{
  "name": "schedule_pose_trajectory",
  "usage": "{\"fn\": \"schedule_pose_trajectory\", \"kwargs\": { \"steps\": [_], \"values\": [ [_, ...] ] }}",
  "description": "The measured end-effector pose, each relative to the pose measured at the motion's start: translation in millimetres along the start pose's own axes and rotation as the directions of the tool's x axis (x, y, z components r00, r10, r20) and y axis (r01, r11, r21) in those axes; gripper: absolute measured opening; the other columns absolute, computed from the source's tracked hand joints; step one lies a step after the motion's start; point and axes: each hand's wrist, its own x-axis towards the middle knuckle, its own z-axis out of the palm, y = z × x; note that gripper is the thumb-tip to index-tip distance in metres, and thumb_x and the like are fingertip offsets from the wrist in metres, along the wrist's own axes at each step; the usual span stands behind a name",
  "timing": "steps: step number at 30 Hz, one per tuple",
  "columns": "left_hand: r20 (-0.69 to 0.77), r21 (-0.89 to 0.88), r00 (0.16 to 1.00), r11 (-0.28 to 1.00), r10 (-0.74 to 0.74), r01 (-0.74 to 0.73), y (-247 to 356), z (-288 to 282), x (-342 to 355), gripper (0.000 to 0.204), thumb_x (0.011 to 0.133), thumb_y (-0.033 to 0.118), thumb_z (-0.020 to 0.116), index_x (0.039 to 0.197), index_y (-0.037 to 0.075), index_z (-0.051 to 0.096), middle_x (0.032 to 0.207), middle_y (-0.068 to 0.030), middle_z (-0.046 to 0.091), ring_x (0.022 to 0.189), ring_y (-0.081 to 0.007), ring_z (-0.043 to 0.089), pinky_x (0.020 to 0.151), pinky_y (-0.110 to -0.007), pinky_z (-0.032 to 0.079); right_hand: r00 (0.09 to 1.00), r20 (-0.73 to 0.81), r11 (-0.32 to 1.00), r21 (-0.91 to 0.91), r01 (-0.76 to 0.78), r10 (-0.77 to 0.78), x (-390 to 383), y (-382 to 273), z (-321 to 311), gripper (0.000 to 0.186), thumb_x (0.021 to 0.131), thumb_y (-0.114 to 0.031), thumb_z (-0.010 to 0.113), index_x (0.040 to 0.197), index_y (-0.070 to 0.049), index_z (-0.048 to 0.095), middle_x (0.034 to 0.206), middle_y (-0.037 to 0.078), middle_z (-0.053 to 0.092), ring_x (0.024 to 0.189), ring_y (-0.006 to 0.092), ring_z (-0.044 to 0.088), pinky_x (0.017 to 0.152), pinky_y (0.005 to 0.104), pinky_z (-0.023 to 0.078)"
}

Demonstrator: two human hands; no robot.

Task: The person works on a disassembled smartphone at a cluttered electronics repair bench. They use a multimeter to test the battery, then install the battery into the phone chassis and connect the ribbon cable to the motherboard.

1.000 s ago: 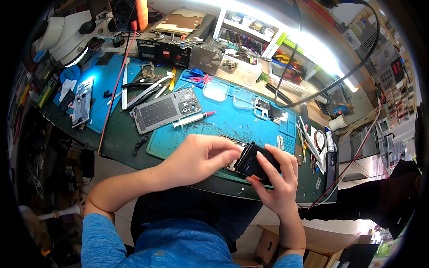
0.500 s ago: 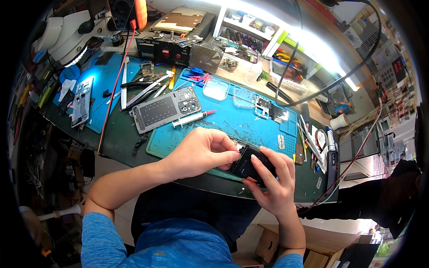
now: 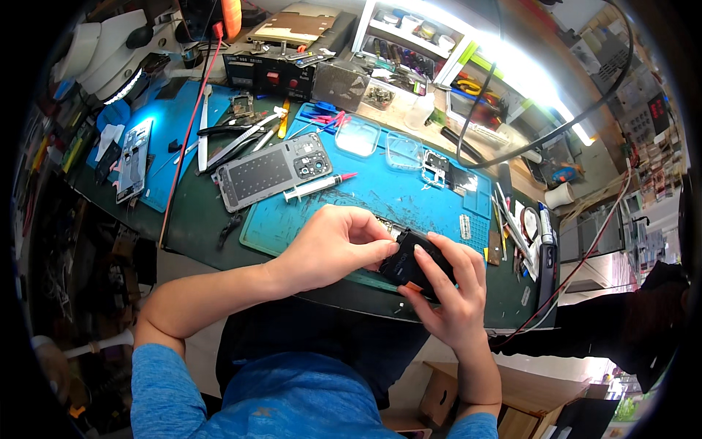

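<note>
Over the front edge of the blue mat I hold an opened phone with a black battery [image 3: 411,265]. An orange tab shows at its lower edge, and a bit of silvery circuit board [image 3: 395,230] at its far left end. My right hand [image 3: 455,300] grips it from the right, thumb below and fingers across the top. My left hand [image 3: 333,243] is closed, thumb and forefinger pinched at the battery's left end. What lies between those fingertips is too small to make out.
On the blue mat [image 3: 351,197] lie a grey phone back frame [image 3: 256,183], a syringe [image 3: 313,187], clear plastic boxes [image 3: 404,150] and a phone board [image 3: 436,168]. Tweezers [image 3: 238,139] lie behind. Another opened phone [image 3: 134,161] sits under the microscope [image 3: 110,58]. A red cable [image 3: 191,132] crosses the left.
The view has shifted slightly. Both hands keep almost the same hold on the phone, which has tilted a little; the left fingertips stay at its left end.
</note>
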Motion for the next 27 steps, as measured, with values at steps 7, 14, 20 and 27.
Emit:
{"fn": "schedule_pose_trajectory", "kwargs": {
  "steps": [7, 14, 20, 27],
  "values": [
    [0.086, -0.235, 0.993, 0.967, -0.081, 0.099, 8, -2, -1, 0.031, 0.107, 0.015, 0.074, 0.132, -0.005, 0.074, 0.119, -0.0148, 0.079, 0.104, -0.0192, 0.078, 0.095, -0.034, 0.066, 0.995, -0.032, 0.986, 0.145, -0.087, 0.093, -1, 10, -5, 0.063, 0.075, -0.017, 0.095, 0.135, -0.006, 0.076, 0.141, 0.018, 0.067, 0.119, 0.0364, 0.065, 0.101, 0.0455, 0.054],
    [0.156, -0.305, 0.974, 0.93, -0.162, 0.203, 0, -3, -5, 0.032, 0.104, 0.013, 0.078, 0.131, -0.005, 0.075, 0.119, -0.0178, 0.079, 0.106, -0.0216, 0.079, 0.095, -0.034, 0.067, 0.995, -0.053, 0.985, 0.155, -0.077, 0.086, -2, 11, -4, 0.063, 0.076, -0.018, 0.095, 0.134, -0.006, 0.077, 0.142, 0.019, 0.068, 0.121, 0.0366, 0.065, 0.102, 0.0461, 0.053],
    [0.195, -0.278, 0.962, 0.93, -0.189, 0.24, 5, -8, -3, 0.031, 0.101, 0.012, 0.082, 0.125, -0.006, 0.078, 0.114, -0.0179, 0.08, 0.102, -0.0211, 0.08, 0.091, -0.034, 0.068, 0.998, -0.042, 0.99, 0.135, -0.048, 0.055, 0, 8, -8, 0.06, 0.075, -0.018, 0.095, 0.132, -0.006, 0.078, 0.141, 0.018, 0.068, 0.119, 0.0361, 0.066, 0.1, 0.046, 0.054],
    [0.217, -0.236, 0.96, 0.945, -0.176, 0.227, -3, -12, -3, 0.032, 0.099, 0.017, 0.085, 0.123, -0.004, 0.079, 0.111, -0.0148, 0.081, 0.098, -0.0176, 0.079, 0.089, -0.031, 0.067, 0.999, -0.045, 0.99, 0.136, -0.023, 0.03, -1, 6, -7, 0.061, 0.074, -0.018, 0.095, 0.131, -0.006, 0.078, 0.14, 0.018, 0.068, 0.117, 0.0359, 0.066, 0.098, 0.0455, 0.055]
  ]
}}
